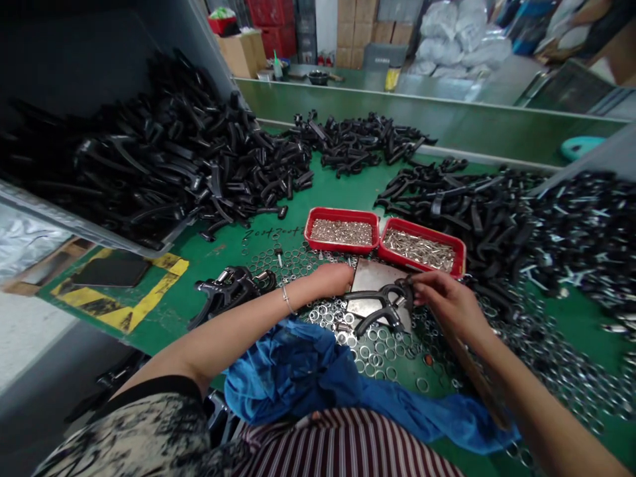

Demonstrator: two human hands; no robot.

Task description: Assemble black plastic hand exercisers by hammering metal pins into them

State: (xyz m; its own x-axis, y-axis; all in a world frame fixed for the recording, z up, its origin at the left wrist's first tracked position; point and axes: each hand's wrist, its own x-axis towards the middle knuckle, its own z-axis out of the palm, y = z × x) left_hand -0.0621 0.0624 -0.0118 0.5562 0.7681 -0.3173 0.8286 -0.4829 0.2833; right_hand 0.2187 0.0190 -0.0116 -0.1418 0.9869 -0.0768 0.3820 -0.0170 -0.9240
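A black two-armed caliper [380, 308] lies over a flat metal plate [370, 275] in front of me. My left hand [335, 279] is closed at the plate's left edge, its fingertips turned away; I cannot make out what they hold. At the plate's right side, the bent fingers of my right hand [447, 301] pinch a dark curved part [408, 291] beside the caliper; whether the two are joined is unclear. Under that hand and forearm runs a wooden handle [477, 377], its far end hidden. Metal rings [377, 351] and a small spring [342, 326] lie nearby.
Two red trays, one with tiny metal pieces [342, 232] and one with pins [420, 250], stand beyond the plate. Black arms spill from a tilted grey bin [173, 235]. More black arms [462, 205] heap rightward. Assembled black calipers [231, 291] lie left; blue cloth [293, 368] lies nearest me.
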